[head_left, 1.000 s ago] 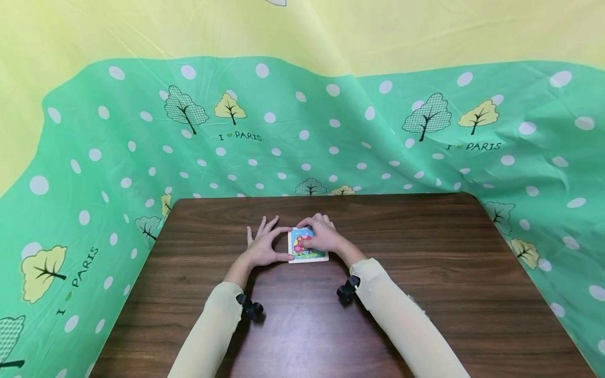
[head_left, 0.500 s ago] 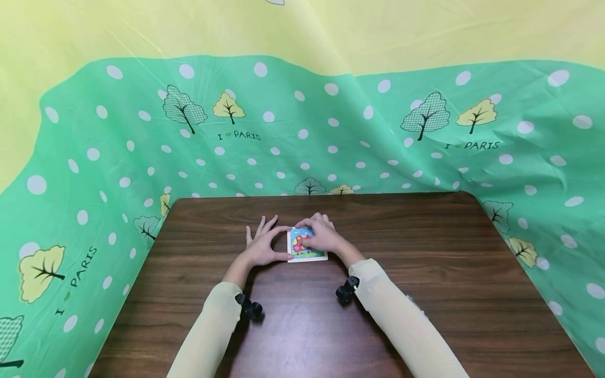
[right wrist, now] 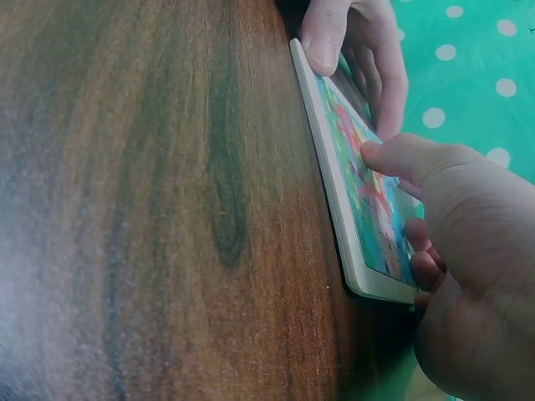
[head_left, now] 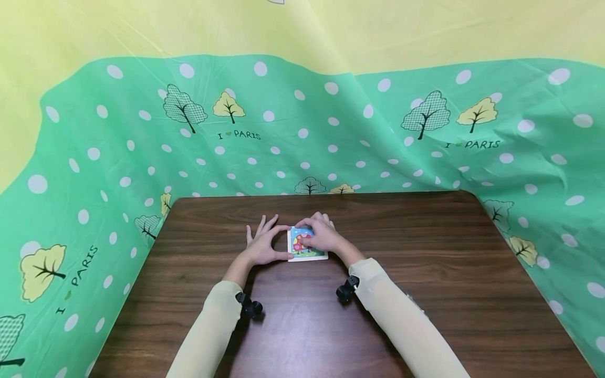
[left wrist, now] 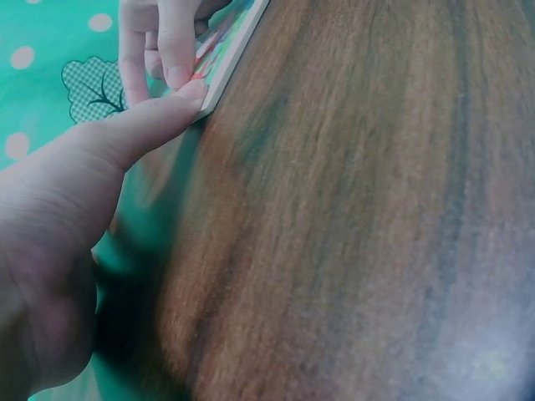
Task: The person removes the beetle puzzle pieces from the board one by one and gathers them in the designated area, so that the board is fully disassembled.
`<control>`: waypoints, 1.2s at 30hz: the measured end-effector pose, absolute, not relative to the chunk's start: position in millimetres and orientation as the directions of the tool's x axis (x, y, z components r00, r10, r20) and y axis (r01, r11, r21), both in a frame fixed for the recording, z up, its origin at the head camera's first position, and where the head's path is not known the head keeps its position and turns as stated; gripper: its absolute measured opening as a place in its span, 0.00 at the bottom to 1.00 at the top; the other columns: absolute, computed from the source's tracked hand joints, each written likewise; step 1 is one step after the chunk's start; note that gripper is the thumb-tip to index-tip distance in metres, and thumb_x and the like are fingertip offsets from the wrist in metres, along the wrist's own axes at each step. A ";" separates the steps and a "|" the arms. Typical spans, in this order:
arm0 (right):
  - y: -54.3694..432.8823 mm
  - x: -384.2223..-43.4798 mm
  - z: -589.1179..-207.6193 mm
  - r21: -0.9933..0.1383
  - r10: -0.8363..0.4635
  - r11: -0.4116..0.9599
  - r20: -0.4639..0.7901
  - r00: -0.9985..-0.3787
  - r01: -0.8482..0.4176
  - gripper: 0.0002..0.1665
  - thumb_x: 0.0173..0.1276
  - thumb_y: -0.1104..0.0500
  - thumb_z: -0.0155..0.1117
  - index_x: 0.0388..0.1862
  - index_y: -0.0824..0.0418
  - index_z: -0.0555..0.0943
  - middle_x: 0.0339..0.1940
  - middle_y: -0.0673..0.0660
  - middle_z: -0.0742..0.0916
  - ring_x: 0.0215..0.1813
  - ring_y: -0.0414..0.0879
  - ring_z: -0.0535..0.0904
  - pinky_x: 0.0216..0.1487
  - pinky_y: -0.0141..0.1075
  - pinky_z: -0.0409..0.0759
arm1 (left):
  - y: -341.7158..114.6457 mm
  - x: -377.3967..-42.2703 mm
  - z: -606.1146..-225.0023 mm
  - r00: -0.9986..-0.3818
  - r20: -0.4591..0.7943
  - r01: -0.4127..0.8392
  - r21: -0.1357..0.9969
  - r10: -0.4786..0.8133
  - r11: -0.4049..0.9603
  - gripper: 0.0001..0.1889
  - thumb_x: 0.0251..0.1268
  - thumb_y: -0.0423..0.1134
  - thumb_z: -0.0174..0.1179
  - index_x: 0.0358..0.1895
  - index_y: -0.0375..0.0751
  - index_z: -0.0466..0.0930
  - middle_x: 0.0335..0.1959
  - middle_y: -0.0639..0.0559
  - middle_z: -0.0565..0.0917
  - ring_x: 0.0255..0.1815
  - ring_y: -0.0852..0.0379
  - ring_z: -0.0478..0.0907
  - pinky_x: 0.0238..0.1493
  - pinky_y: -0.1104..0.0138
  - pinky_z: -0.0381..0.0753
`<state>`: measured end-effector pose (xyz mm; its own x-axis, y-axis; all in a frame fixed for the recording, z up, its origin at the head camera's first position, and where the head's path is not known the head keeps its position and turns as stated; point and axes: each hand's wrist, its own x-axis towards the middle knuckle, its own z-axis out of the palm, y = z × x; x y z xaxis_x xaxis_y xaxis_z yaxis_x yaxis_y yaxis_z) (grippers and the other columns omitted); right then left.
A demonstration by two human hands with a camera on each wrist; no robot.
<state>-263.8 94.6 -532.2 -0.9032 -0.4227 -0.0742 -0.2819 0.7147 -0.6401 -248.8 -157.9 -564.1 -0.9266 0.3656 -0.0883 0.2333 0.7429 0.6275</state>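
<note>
A small, flat, square picture board (head_left: 300, 253) with a white rim lies on the table, showing a colourful red, yellow and blue cartoon. My left hand (head_left: 262, 250) spans its left side, thumb on the near corner and index finger at the far corner, the other fingers spread away. My right hand (head_left: 325, 236) is over the board's right part, its thumb on the picture and its index finger at the far edge. In the right wrist view, the right thumb (right wrist: 389, 156) touches the picture while the other fingers curl by the edge, partly hidden.
The brown wood-grain table (head_left: 425, 252) extends around both arms. A green and yellow cloth (head_left: 302, 115) with dots and trees hangs behind it and along the sides. Small black cameras (head_left: 347, 289) sit at both wrists.
</note>
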 end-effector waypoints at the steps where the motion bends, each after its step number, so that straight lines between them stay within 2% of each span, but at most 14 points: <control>1: 94.5 -264.1 -532.5 -0.639 -0.426 0.714 -0.074 -0.902 -0.284 0.26 0.74 0.51 0.79 0.69 0.50 0.89 0.59 0.60 0.81 0.61 0.55 0.69 0.64 0.49 0.68 | -158.1 -248.9 -563.8 -0.927 -0.089 0.231 0.628 0.363 0.743 0.45 0.59 0.67 0.81 0.80 0.69 0.76 0.98 0.49 0.50 0.99 0.35 0.30 0.86 0.23 0.15; 8: 93.3 -265.1 -533.7 -0.646 -0.436 0.706 -0.074 -0.897 -0.290 0.25 0.75 0.50 0.78 0.70 0.50 0.89 0.61 0.60 0.83 0.63 0.55 0.69 0.65 0.51 0.68 | -154.8 -250.0 -562.8 -0.949 -0.072 0.200 0.611 0.306 0.766 0.38 0.63 0.71 0.75 0.75 0.68 0.81 0.96 0.48 0.58 0.99 0.34 0.37 0.86 0.20 0.21; 12: 93.2 -265.0 -534.0 -0.648 -0.436 0.704 -0.072 -0.897 -0.290 0.26 0.75 0.49 0.78 0.70 0.49 0.88 0.61 0.60 0.82 0.63 0.55 0.69 0.64 0.51 0.68 | -150.9 -248.5 -563.2 -0.959 -0.036 0.200 0.614 0.280 0.764 0.35 0.63 0.69 0.76 0.72 0.65 0.83 0.95 0.46 0.61 0.99 0.32 0.40 0.86 0.18 0.23; 24: 95.5 -263.4 -533.4 -0.652 -0.428 0.697 -0.045 -0.903 -0.298 0.25 0.75 0.51 0.79 0.69 0.49 0.88 0.61 0.60 0.84 0.63 0.56 0.70 0.66 0.53 0.67 | -147.3 -247.9 -568.9 -0.965 0.013 0.214 0.619 0.263 0.755 0.35 0.61 0.68 0.78 0.71 0.66 0.83 0.94 0.47 0.62 0.99 0.32 0.41 0.86 0.19 0.24; 32: 94.4 -263.7 -533.5 -0.651 -0.439 0.683 -0.003 -0.898 -0.332 0.25 0.72 0.55 0.80 0.66 0.50 0.88 0.49 0.55 0.85 0.56 0.51 0.70 0.59 0.47 0.65 | -147.1 -246.5 -569.3 -0.963 0.019 0.223 0.617 0.268 0.755 0.35 0.62 0.68 0.77 0.71 0.65 0.83 0.94 0.47 0.62 0.99 0.32 0.42 0.86 0.19 0.24; 36: 92.9 -263.7 -534.3 -0.659 -0.444 0.672 0.007 -0.896 -0.338 0.25 0.71 0.56 0.80 0.66 0.50 0.87 0.46 0.52 0.86 0.55 0.50 0.71 0.57 0.45 0.63 | -147.4 -246.0 -570.3 -0.963 0.021 0.223 0.614 0.267 0.757 0.35 0.61 0.69 0.77 0.71 0.65 0.83 0.94 0.47 0.62 0.99 0.32 0.42 0.86 0.19 0.24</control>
<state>-263.7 92.9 -534.3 -0.8961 -0.4439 0.0065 -0.3375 0.6717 -0.6595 -246.0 -147.4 -570.3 -0.9634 0.2672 0.0210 0.2233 0.7570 0.6141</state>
